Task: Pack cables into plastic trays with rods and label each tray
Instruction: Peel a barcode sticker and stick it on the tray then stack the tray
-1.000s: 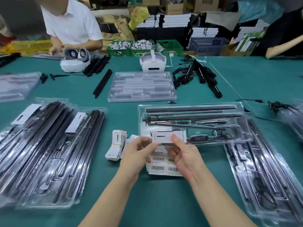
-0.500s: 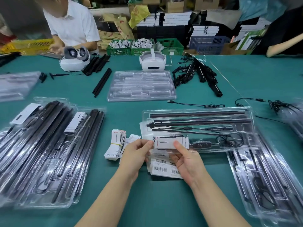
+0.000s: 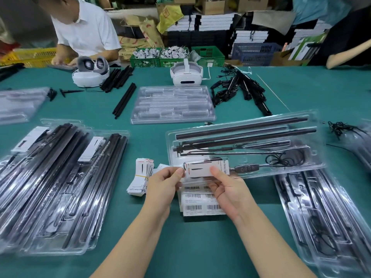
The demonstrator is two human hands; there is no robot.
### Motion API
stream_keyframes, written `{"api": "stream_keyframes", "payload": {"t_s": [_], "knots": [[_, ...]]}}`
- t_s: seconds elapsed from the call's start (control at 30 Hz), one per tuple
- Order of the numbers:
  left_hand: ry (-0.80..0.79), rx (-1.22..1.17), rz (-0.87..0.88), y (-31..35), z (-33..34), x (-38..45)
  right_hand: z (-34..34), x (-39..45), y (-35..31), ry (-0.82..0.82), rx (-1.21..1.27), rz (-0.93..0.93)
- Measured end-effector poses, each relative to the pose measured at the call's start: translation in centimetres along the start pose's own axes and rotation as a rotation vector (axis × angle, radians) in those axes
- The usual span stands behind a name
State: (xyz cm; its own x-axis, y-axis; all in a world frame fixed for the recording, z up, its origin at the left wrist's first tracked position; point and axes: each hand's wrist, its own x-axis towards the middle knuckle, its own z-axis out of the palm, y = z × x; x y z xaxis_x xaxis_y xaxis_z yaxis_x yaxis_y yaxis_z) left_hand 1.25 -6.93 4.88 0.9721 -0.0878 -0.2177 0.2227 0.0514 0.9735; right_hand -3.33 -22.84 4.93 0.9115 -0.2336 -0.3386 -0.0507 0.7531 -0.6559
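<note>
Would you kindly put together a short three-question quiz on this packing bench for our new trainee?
1. True or false: both hands hold the white label card at the near edge of the filled tray.
2. Which lies under the hands? A) barcode sticker sheet B) a headset C) a green crate
3. Fill in: the banded stack of label cards lies beside the ____ hand.

Key: 1 true, left hand and right hand; 2 A; 3 left.
</note>
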Motion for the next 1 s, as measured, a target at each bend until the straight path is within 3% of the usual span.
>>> {"api": "stream_keyframes", "payload": {"t_s": [0.3,0.53,0.87,1.0], "knots": [[0.016,-0.021,-0.067,0.3,-0.6,0.4,1.0,-0.3,-0.4,-0.016,0.046,0.056],[-0.11,-0.215,0.011,1.3,-0.8,0.6,2.4,-0.5,-1.1,-0.068,0.062,0.018],[0.012,-0.114,0.167,4.6,-1.3,0.0,4.7,-1.0,-1.2,-0.089,0.205,0.099],[0.085,-0.082,0.181,5.2,-1.7,0.0,4.7,-3.2,-0.9,-0.165,-0.035,0.287]]}}
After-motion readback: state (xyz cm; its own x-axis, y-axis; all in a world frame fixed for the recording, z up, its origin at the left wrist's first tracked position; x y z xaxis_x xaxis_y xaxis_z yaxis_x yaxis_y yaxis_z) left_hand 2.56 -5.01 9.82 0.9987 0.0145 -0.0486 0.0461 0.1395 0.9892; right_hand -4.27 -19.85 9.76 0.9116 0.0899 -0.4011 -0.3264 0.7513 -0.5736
